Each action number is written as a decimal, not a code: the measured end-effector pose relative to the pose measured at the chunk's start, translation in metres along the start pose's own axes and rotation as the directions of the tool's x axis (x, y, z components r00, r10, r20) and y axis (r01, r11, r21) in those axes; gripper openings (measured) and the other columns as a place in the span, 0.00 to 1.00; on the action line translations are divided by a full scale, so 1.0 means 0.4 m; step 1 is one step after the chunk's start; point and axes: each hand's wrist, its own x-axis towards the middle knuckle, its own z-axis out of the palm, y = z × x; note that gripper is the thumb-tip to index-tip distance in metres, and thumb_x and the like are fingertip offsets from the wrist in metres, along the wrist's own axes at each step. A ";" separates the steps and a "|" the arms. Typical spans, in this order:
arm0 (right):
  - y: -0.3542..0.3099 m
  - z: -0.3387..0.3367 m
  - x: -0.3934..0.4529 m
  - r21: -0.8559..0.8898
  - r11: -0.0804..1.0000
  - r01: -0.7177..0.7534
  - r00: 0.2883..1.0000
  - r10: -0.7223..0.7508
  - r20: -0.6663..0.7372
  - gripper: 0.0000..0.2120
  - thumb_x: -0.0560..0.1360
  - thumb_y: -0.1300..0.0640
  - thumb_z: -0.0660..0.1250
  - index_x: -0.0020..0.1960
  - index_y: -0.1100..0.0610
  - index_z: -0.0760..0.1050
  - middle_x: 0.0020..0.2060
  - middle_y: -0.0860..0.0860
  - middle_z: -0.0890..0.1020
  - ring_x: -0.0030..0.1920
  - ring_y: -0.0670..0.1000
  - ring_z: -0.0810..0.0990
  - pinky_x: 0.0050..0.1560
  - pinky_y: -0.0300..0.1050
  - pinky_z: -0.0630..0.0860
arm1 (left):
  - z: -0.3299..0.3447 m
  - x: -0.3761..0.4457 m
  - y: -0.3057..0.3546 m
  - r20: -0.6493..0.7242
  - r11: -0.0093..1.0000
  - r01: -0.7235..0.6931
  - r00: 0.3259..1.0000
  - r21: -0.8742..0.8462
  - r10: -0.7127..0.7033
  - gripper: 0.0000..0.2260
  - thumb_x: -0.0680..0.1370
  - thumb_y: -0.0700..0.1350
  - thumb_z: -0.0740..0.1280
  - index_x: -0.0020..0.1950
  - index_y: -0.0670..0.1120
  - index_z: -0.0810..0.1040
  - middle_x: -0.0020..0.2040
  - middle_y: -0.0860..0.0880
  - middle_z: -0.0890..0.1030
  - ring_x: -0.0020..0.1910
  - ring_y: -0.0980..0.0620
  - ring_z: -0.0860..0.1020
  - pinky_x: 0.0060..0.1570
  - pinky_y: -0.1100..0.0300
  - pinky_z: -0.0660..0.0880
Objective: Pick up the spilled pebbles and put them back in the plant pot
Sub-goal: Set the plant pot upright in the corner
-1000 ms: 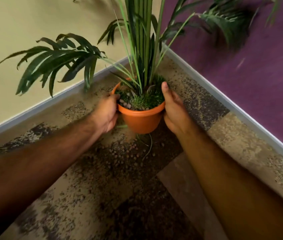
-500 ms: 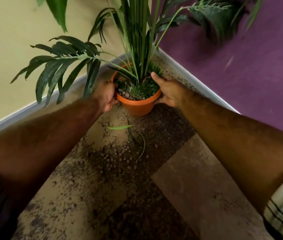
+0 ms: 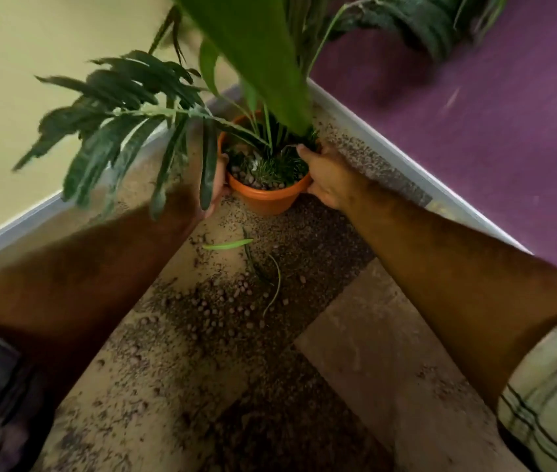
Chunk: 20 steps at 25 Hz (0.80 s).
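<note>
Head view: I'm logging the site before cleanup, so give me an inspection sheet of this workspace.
Surface: patterned carpet, soil scattered across it.
Job's things: orange plant pot upright in the corner; spilled pebbles loose on the carpet in front of it.
Clutter: fallen green leaf, thin stems nearby.
Grippers: left hand and right hand hold the pot's sides.
Cables: nothing seen.
Surroundings: yellow wall, purple wall, grey baseboard.
</note>
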 end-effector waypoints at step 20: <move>0.045 -0.034 0.013 -0.072 0.997 0.019 0.999 -0.022 -0.036 0.17 0.84 0.55 0.59 0.72 0.49 0.68 0.67 0.53 0.77 0.64 0.59 0.77 0.57 0.73 0.76 | -0.109 0.000 -0.048 0.185 0.988 -0.027 0.981 -0.152 0.055 0.17 0.85 0.49 0.59 0.71 0.44 0.74 0.62 0.49 0.82 0.59 0.51 0.82 0.58 0.51 0.81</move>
